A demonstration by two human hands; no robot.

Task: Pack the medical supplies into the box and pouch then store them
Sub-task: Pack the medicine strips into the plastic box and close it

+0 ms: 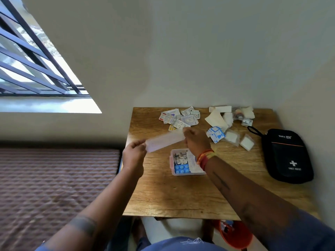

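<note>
Plain pale walls and a barred window [36, 57] frame a wooden table [181, 196] with visible grain, set beside a quilted, ribbed mattress [54, 178]. Largest of the task's things, a black fabric first-aid pouch [287, 156], rounded and zipped shut, lies at the table's right edge. A clear plastic box [184, 163], rectangular and lidless, sits near the table's middle, already holding blue blister packs and small vials. Along the far edge lie a heap of foil pill strips [179, 117], and to its right gauze pads and dressings [228, 124], soft and white, with blue-printed sachets [215, 134] nearer. Above the box, the left hand [134, 151] and right hand [196, 140] each pinch one end of a long translucent strip [165, 141], stretched flat between them and apparently longer than the box. Likely risks: the thin, flexible strip may crease or tear if folded roughly to fit, or spring back out of the shallow box; a forearm passing low could knock the light box toward the near edge.
</note>
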